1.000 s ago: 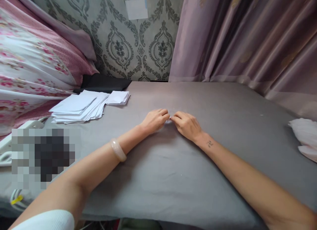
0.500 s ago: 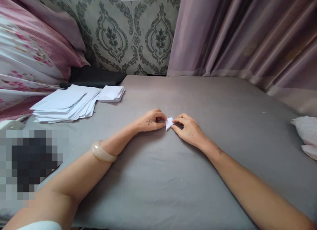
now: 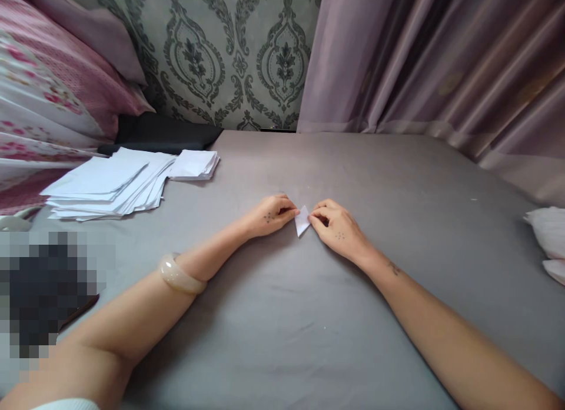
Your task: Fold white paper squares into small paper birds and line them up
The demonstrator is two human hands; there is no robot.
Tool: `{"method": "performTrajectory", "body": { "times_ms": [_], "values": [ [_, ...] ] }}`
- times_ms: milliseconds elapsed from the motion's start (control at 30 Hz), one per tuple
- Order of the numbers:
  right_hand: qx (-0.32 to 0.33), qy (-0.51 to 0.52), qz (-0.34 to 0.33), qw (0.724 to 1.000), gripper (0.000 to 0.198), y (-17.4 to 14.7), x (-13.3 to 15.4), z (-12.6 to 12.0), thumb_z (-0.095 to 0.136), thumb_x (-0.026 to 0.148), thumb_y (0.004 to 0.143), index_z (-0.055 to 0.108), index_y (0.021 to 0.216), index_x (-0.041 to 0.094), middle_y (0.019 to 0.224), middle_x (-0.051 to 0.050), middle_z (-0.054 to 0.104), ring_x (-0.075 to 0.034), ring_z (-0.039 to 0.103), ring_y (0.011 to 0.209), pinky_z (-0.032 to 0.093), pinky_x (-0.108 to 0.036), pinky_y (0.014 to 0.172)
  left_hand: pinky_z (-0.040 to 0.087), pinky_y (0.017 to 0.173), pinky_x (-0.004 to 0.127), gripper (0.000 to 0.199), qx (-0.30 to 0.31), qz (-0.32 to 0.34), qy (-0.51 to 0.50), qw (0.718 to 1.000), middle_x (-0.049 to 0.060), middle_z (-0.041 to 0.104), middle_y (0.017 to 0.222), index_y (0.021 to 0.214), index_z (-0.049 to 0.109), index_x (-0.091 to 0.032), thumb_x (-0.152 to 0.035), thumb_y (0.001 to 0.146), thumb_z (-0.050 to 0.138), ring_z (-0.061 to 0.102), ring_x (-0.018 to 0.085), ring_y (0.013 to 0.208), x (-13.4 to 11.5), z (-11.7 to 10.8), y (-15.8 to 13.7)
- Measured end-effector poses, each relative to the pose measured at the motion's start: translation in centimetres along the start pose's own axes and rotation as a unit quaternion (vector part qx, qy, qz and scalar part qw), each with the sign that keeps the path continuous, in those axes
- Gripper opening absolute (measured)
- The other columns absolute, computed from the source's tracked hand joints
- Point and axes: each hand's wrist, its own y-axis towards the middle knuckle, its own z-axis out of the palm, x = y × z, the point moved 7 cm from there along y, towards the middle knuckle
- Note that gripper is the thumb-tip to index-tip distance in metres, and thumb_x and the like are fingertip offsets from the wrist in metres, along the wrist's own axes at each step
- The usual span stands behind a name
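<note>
A small piece of folded white paper (image 3: 302,222), kite-like with a point toward me, is held between my two hands at the middle of the grey-covered surface. My left hand (image 3: 274,215) pinches its left edge between thumb and fingers. On the opposite side, my right hand (image 3: 338,226) grips the right edge with thumb and forefinger, the other fingers curled. Part of each edge is hidden under the fingertips.
Back left lie a large stack of white paper sheets (image 3: 97,177) and a smaller stack of paper (image 3: 194,164). Behind them is a black item (image 3: 168,135). A purple curtain (image 3: 410,63) hangs at the back right. White cloth (image 3: 549,233) lies at the right edge.
The paper between my hands has turned and shows more of its face, its lower point now reaching further toward me. Both hands still pinch it. The view has shifted slightly.
</note>
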Motion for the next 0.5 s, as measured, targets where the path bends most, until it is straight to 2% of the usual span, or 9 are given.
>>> {"method": "performTrajectory", "body": {
  "times_ms": [233,500],
  "values": [
    [-0.005,0.031,0.047,0.998,0.019,0.2,-0.7,-0.1,0.055,0.028,0.083,0.067,0.069,0.02,0.097,-0.006,0.063,-0.015,0.058,0.073,0.045,-0.033,0.074,0.037,0.063,0.026,0.019,-0.008,-0.028,0.0,1.0,0.005,0.06,0.077,0.075,0.071,-0.016,-0.031,0.08,0.06,0.05,0.014,0.064,0.1,0.2,0.1],
    [-0.013,0.026,0.085,0.996,0.017,0.4,-1.0,-0.1,0.059,0.027,0.079,0.065,0.065,0.019,0.102,-0.006,0.062,-0.015,0.059,0.077,0.045,-0.033,0.078,0.042,0.068,0.027,0.017,-0.002,-0.085,0.034,0.996,0.006,0.06,0.084,0.078,0.07,-0.015,-0.028,0.079,0.059,0.053,0.014,0.069,0.8,0.2,0.5]
  ]
}}
